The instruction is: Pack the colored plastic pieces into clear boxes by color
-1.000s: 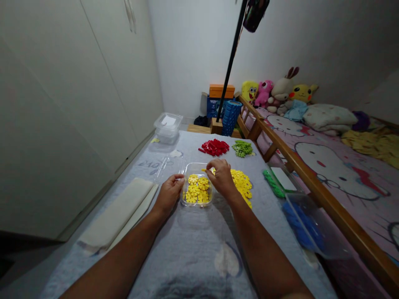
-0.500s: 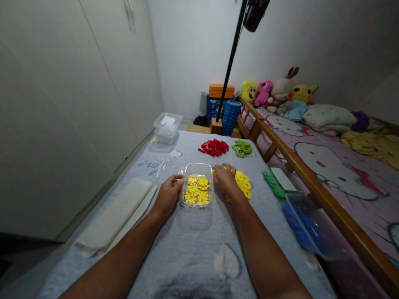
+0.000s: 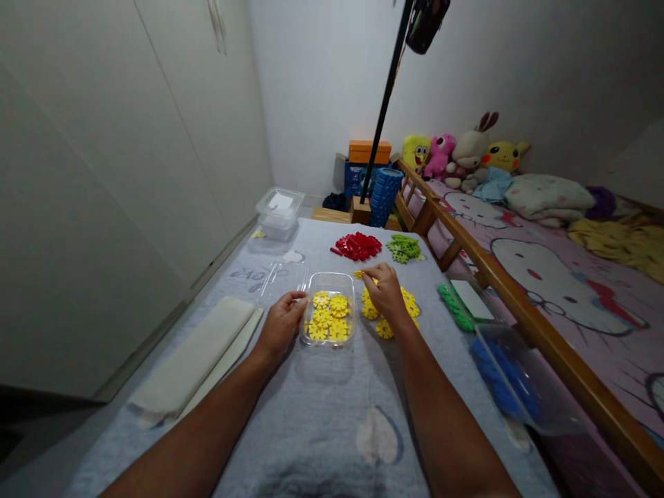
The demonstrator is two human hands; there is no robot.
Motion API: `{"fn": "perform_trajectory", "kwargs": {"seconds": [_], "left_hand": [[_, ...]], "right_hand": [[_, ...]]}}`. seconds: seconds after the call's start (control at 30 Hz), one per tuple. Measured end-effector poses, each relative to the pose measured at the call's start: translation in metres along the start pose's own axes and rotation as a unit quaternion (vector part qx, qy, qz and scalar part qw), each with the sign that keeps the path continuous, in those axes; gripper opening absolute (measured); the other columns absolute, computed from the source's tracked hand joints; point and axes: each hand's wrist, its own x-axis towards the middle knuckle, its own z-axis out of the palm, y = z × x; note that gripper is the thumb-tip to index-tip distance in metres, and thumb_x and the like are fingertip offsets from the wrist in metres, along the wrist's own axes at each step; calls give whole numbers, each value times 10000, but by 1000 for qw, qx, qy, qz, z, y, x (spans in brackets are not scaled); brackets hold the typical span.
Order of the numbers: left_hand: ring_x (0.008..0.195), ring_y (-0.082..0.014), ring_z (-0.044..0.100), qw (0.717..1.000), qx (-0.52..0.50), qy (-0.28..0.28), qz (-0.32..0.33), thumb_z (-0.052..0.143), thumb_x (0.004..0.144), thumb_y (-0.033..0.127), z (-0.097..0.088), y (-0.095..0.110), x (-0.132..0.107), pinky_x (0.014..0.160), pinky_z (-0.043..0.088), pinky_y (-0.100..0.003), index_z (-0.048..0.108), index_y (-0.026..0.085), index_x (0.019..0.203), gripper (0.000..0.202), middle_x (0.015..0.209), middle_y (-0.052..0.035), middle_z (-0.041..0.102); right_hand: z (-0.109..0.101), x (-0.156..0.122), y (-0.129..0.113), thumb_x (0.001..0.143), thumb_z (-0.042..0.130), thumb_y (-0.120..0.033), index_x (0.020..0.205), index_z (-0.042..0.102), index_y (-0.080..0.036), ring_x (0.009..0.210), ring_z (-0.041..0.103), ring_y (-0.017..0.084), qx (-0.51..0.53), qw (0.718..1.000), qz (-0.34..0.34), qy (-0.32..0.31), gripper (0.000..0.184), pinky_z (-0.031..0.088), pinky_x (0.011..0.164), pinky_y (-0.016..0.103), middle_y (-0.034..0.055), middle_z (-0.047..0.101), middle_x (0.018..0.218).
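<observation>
A clear plastic container (image 3: 328, 280) stands on the cloth in front of me, with several yellow snowflake discs (image 3: 321, 318) lying flat inside. My left hand (image 3: 284, 321) grips its left wall, thumb and fingers closed at the rim. My right hand (image 3: 384, 290) is raised a little to the right of the container, pinching a yellow snowflake disc (image 3: 358, 274) between thumb and fingertips. Below and behind that hand lies a loose pile of yellow discs (image 3: 384, 328), partly hidden by the hand and wrist.
Red pieces (image 3: 357, 246) and light green discs (image 3: 403, 247) are heaped farther back. A clear lid (image 3: 283, 280) and folded cloth (image 3: 200, 356) lie left; stacked clear boxes (image 3: 279, 211) stand behind. Boxes of green (image 3: 455, 308) and blue pieces (image 3: 503, 373) sit by the wooden bed rail (image 3: 467, 242).
My right hand has lifted slightly from the yellow pile, and a yellow snowflake disc now shows in its pinch. My left hand stays on the container.
</observation>
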Motion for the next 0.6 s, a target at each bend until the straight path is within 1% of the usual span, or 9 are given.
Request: {"fn": "perform_trajectory", "kwargs": {"seconds": [0.07, 0.13, 0.27, 0.37, 0.47, 0.53, 0.6], "left_hand": [[503, -113, 552, 1000, -3, -1, 2, 740, 672, 464, 0, -1, 1, 475, 395, -203, 604, 175, 996, 456, 602, 65, 557], [508, -115, 556, 1000, -8, -5, 1, 744, 675, 459, 0, -1, 1, 478, 399, -204, 600, 176, 999, 453, 602, 65, 557], [525, -121, 573, 1000, -17, -13, -3, 756, 673, 452, 0, -1, 0, 496, 421, -211, 588, 179, 1003, 460, 620, 59, 575], [531, -124, 582, 1000, -18, -14, -3, 754, 676, 453, 0, 0, 0, 507, 434, -215, 586, 178, 1004, 459, 624, 54, 589], [534, -126, 590, 1000, -21, -13, -4, 763, 660, 461, 0, 0, 0, 526, 458, -229, 591, 178, 1001, 476, 654, 40, 623], [542, -130, 598, 1000, -23, -13, -5, 770, 644, 472, 0, 0, 1, 531, 465, -234, 594, 179, 1001, 494, 672, 32, 639], [538, -130, 594, 1000, -18, -9, -7, 771, 635, 482, 1, 0, 1, 514, 453, -227, 596, 180, 1001, 505, 663, 35, 635]], "right_hand": [[-8, -1, -13, 942, 507, -224, 1012, 733, -202, 978, 559, 198, 42, 998, -49, -3, 238, 370, 896, 314, 69, 669, 983], [-11, -4, -25, 927, 527, -211, 979, 708, -209, 960, 559, 198, 56, 995, -76, -14, 189, 357, 881, 319, 48, 683, 959], [-3, -10, -40, 906, 560, -205, 904, 660, -213, 930, 535, 204, 3, 996, -88, -29, 100, 303, 871, 339, 28, 700, 914], [7, -13, -41, 914, 563, -216, 900, 653, -215, 958, 519, 221, -50, 994, -94, -36, 91, 277, 882, 357, 47, 709, 937], [14, -14, -41, 926, 564, -239, 909, 670, -220, 984, 505, 232, -84, 992, -85, -39, 108, 269, 893, 377, 60, 711, 970], [14, -13, -40, 932, 572, -273, 889, 691, -223, 1002, 505, 234, -81, 992, -83, -46, 136, 275, 899, 381, 59, 712, 985], [9, -10, -36, 936, 573, -309, 877, 711, -225, 1019, 518, 231, -51, 995, -73, -47, 172, 295, 901, 374, 56, 717, 1003]]}}
